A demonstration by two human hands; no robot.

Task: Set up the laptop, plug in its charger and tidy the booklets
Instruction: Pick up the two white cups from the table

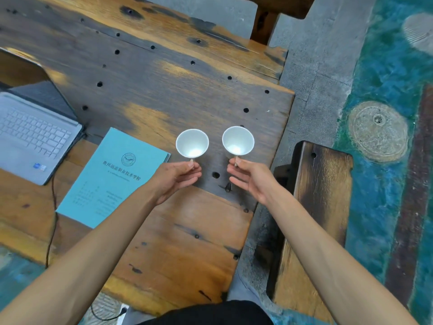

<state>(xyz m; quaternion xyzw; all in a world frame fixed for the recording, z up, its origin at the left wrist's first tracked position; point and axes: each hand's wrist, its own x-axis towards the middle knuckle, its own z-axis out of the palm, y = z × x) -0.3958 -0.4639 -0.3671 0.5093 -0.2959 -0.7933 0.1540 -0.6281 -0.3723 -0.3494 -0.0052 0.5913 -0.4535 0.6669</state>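
A silver laptop (30,137) stands open at the left edge of the wooden table (164,85), its dark screen tilted back. A black cable (52,207) runs from its right side down over the table's near edge. A stack of teal booklets (112,177) lies just right of the laptop. My left hand (178,177) pinches the rim of a small white cup (192,144). My right hand (248,177) pinches a second white cup (238,141). Both cups are tipped so their empty insides face me, right of the booklets.
A wooden bench (314,207) stands right of the table across a narrow gap. Beyond it lie grey stone paving (311,73) and a teal painted floor (384,66) with round stone discs. The cable's end (121,310) lies on the ground by my legs.
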